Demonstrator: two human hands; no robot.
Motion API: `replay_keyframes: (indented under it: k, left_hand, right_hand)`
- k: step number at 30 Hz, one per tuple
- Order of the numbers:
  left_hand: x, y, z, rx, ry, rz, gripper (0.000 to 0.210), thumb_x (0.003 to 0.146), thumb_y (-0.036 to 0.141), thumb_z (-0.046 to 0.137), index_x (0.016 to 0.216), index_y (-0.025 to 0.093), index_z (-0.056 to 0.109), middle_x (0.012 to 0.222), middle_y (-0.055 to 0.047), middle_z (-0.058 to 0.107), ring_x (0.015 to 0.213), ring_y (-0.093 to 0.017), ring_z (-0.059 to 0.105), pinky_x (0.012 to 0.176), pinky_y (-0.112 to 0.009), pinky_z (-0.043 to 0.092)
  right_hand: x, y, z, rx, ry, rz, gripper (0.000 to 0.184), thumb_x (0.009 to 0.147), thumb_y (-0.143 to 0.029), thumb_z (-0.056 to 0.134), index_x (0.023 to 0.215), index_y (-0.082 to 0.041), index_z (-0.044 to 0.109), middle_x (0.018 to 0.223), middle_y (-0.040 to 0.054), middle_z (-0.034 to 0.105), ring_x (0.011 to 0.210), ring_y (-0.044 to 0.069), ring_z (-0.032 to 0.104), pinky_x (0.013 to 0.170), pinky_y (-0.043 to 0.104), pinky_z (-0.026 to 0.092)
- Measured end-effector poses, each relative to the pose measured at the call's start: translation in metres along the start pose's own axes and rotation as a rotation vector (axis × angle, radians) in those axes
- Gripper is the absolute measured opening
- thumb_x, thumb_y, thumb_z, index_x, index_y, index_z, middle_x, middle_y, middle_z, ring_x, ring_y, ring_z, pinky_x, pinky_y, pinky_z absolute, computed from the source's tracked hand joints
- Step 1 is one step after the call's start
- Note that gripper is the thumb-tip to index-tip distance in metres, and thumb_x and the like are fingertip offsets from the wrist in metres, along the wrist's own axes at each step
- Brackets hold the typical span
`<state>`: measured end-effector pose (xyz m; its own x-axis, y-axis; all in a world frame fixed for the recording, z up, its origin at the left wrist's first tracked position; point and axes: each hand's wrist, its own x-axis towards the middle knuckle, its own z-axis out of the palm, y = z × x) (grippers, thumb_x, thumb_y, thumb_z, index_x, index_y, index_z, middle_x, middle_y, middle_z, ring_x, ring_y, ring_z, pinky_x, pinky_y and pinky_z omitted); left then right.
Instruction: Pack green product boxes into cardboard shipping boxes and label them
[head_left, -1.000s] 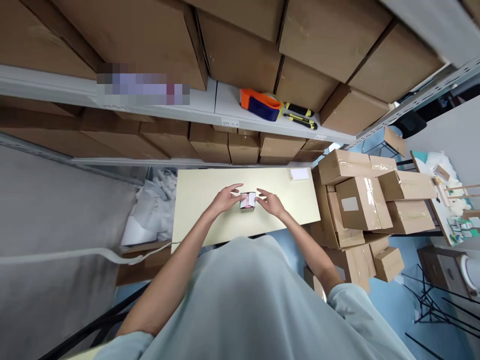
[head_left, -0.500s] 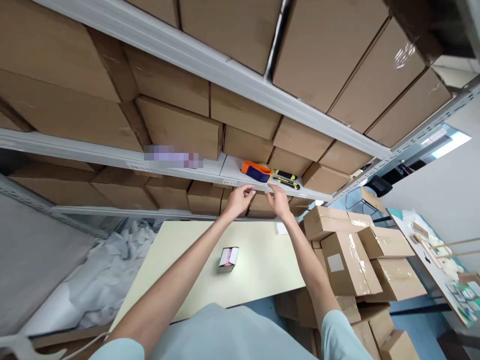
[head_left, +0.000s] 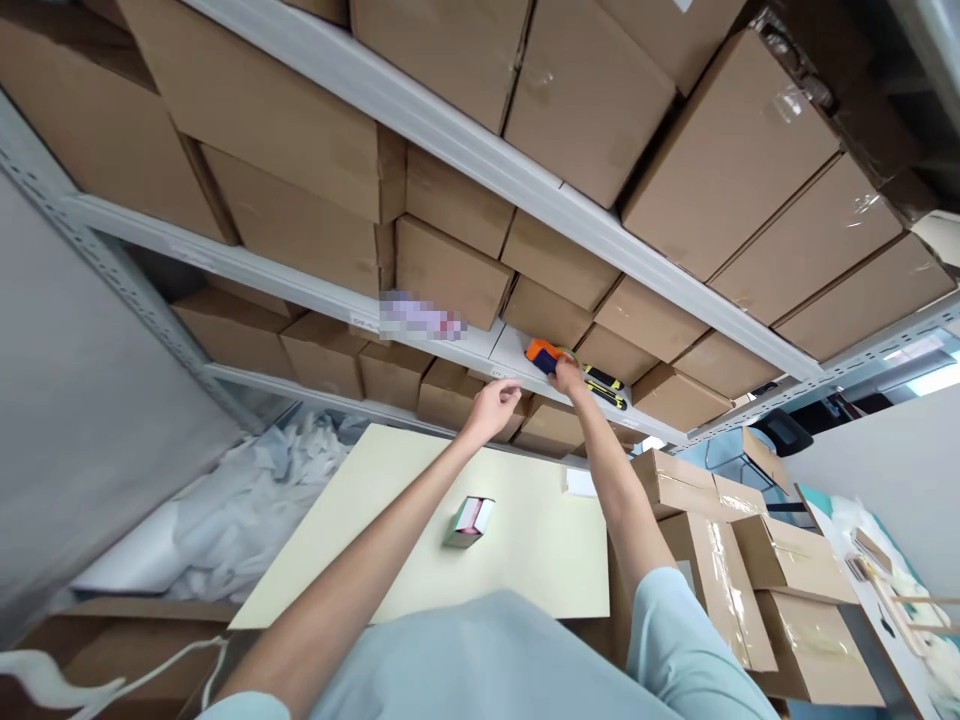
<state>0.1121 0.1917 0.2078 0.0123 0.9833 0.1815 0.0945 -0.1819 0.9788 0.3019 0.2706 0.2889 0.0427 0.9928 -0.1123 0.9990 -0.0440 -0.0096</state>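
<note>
On the middle shelf, my right hand (head_left: 567, 376) is closed on the near end of an orange and dark-blue tape dispenser (head_left: 541, 354); its fingertips are partly hidden. Two yellow and black utility knives (head_left: 604, 386) lie just right of this hand on the same shelf. My left hand (head_left: 496, 406) hangs in the air in front of the shelf edge, fingers loosely curled and apart, holding nothing. Below, on the pale table (head_left: 405, 500), stands a small box (head_left: 470, 522) with white flaps and something pink between them.
Cardboard boxes (head_left: 450, 265) fill the shelves above and behind my hands. A metal shelf beam (head_left: 480, 130) crosses overhead. A white card-like item (head_left: 580, 483) lies at the table's back right. Stacked cartons (head_left: 720, 580) stand to the right, crumpled white material (head_left: 247, 510) to the left.
My right hand has reached forward and taken hold of the tape dispenser. My left hand stays near the shelf edge. The view has shifted and tilted, so the shelves appear further right.
</note>
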Motion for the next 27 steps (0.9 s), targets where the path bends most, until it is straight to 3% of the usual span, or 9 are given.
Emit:
replay_keyframes:
  k: [4,6,9,12,17,23,27]
  left_hand:
    - [-0.023,-0.007,-0.013,-0.049,0.013,-0.044,0.028,0.094,0.039,0.070,0.112,0.020,0.080,0.114,-0.012,0.087,0.101,-0.027,0.083,0.101,-0.044,0.069]
    - [-0.043,-0.004,-0.017,-0.083,0.012,-0.047,0.034,0.096,0.042,0.070,0.119,0.019,0.079,0.117,-0.013,0.086,0.104,-0.026,0.082,0.100,-0.042,0.069]
    - [-0.079,0.006,-0.024,-0.123,0.001,0.018,0.042,0.098,0.047,0.071,0.128,0.019,0.075,0.121,-0.012,0.082,0.104,-0.024,0.081,0.099,-0.040,0.070]
    - [-0.115,0.018,-0.036,-0.023,-0.008,0.088,0.033,0.101,0.045,0.069,0.123,0.021,0.076,0.116,-0.010,0.080,0.100,-0.024,0.079,0.096,-0.040,0.069]
    - [-0.159,0.024,-0.060,0.134,-0.063,0.143,0.023,0.107,0.038,0.062,0.121,0.024,0.074,0.117,-0.008,0.079,0.101,-0.024,0.078,0.099,-0.039,0.067]
    - [-0.192,0.021,-0.073,0.200,-0.129,0.203,0.026,0.113,0.039,0.055,0.127,0.026,0.072,0.125,-0.010,0.078,0.120,-0.028,0.076,0.110,-0.042,0.063]
    - [-0.202,0.024,-0.083,0.207,-0.125,0.145,0.024,0.110,0.038,0.058,0.124,0.025,0.073,0.119,-0.009,0.079,0.109,-0.026,0.078,0.096,-0.039,0.067]
  right_hand:
    - [-0.023,0.000,0.010,0.108,0.030,-0.064,0.050,0.112,-0.027,0.058,0.155,-0.004,0.053,0.148,0.0295,0.072,0.138,0.036,0.070,0.121,0.048,0.052]
    - [-0.053,-0.006,0.026,0.382,0.104,-0.148,0.049,0.113,-0.037,0.056,0.153,-0.009,0.055,0.143,0.0242,0.074,0.130,0.033,0.072,0.116,0.046,0.056]
    - [-0.115,-0.022,0.059,0.989,0.161,-0.329,0.052,0.110,-0.056,0.062,0.144,-0.017,0.063,0.132,0.0148,0.079,0.124,0.030,0.074,0.114,0.044,0.059]
    - [-0.176,-0.043,0.087,1.288,0.126,-0.306,0.060,0.106,-0.068,0.065,0.142,-0.020,0.067,0.134,0.0130,0.080,0.132,0.030,0.073,0.122,0.044,0.055]
    - [-0.232,-0.065,0.110,1.414,0.113,-0.115,0.069,0.095,-0.079,0.075,0.134,-0.023,0.073,0.137,0.0123,0.081,0.135,0.031,0.073,0.123,0.045,0.056]
    - [-0.245,-0.067,0.123,1.539,-0.076,-0.030,0.074,0.084,-0.089,0.081,0.107,-0.019,0.079,0.105,0.0099,0.085,0.106,0.030,0.082,0.104,0.046,0.067]
    - [-0.256,-0.072,0.122,1.468,-0.065,-0.040,0.071,0.080,-0.086,0.088,0.106,-0.020,0.081,0.103,0.0074,0.086,0.098,0.028,0.081,0.094,0.042,0.069]
